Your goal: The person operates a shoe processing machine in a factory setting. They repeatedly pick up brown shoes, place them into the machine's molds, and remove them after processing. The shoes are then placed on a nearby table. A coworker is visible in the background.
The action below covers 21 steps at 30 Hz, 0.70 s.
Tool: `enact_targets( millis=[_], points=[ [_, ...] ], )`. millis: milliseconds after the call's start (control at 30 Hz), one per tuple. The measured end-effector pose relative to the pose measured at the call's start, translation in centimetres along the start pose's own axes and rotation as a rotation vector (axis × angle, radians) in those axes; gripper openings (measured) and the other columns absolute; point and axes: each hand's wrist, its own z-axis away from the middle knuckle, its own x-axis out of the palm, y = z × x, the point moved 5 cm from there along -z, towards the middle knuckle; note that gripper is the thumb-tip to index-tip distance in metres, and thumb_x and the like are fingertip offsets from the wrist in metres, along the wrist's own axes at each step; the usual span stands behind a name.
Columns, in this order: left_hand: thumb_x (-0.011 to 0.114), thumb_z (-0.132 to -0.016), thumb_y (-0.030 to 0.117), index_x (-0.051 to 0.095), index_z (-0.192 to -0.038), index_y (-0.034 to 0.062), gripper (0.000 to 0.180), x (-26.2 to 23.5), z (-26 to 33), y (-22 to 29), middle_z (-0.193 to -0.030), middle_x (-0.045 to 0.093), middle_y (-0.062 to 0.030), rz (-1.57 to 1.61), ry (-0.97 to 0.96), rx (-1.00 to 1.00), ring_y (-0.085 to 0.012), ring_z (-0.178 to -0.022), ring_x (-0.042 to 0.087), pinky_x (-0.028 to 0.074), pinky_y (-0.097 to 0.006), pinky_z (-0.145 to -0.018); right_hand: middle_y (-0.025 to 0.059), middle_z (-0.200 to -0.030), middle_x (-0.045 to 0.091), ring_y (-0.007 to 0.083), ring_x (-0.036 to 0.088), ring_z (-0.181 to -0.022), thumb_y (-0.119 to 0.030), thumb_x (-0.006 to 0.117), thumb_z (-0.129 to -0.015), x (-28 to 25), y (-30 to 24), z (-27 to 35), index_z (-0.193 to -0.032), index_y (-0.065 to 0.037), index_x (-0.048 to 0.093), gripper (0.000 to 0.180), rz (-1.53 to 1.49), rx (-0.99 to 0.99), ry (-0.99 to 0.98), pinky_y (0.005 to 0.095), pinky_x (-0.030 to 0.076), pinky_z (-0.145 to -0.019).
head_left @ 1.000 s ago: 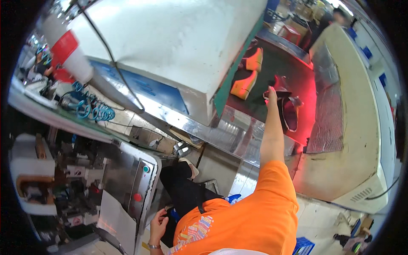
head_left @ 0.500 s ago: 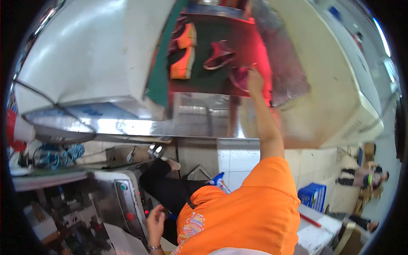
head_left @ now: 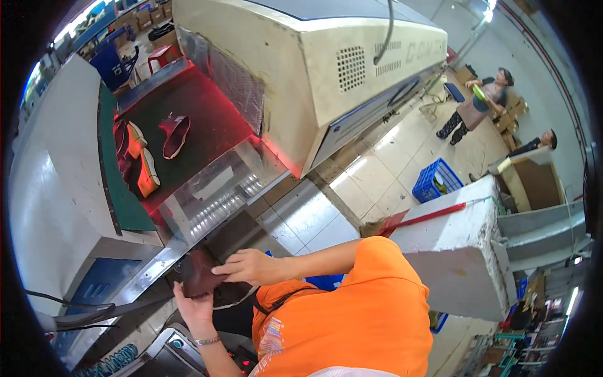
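Note:
A dark maroon shoe upper (head_left: 200, 274) is held low in front of me, just off the near edge of the machine. My left hand (head_left: 193, 309) supports it from below and its near side, closed on it. From the right, my right hand (head_left: 250, 266) grips its other side with bent fingers. Beyond my hands, another maroon shoe upper (head_left: 175, 136) lies on the red-lit conveyor belt (head_left: 210, 133). At the belt's left side are orange-and-yellow shoe soles (head_left: 148, 174), with dark uppers partly showing beside them.
A cream machine housing (head_left: 301, 81) stands right of the belt, a white one (head_left: 53, 182) at left. Nearer is a metal ledge (head_left: 217, 188). A white block-like surface (head_left: 440, 242) and blue crate (head_left: 438, 180) are at right; two people are farther off.
My right hand has taken a maroon shoe upper off the belt and drawn it back to my left hand, which now holds it too. My view has turned to the right.

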Motion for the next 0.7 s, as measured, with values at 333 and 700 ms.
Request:
enact_targets(
  millis=[333,700],
  points=[
    [0.044,-0.091,0.027,0.038,-0.126,0.0028,0.043,-0.4,3.8,3.4,-0.126,0.044,-0.0133,-0.338,-0.251,0.271,-0.0293,-0.114,0.044,0.036,-0.044,-0.097,0.0129,-0.119,0.047,0.0315,0.053,-0.100,-0.003,0.054,-0.073,4.9,6.7,13.0,-0.103,-0.008,0.056,0.031,-0.154,0.588,-0.228,0.0374,0.047,-0.079],
    [0.044,-0.092,0.020,0.042,-0.122,0.0026,0.035,0.0,6.3,4.9,-0.122,0.048,-0.0120,-0.514,-0.295,0.517,-0.0256,-0.110,0.048,0.040,-0.041,-0.094,0.0117,-0.102,0.057,0.0273,0.056,-0.094,-0.003,0.054,-0.076,4.5,10.8,-0.5,-0.101,-0.003,0.058,0.025,-0.514,0.471,-0.110,0.0348,0.045,-0.081]
  ],
)
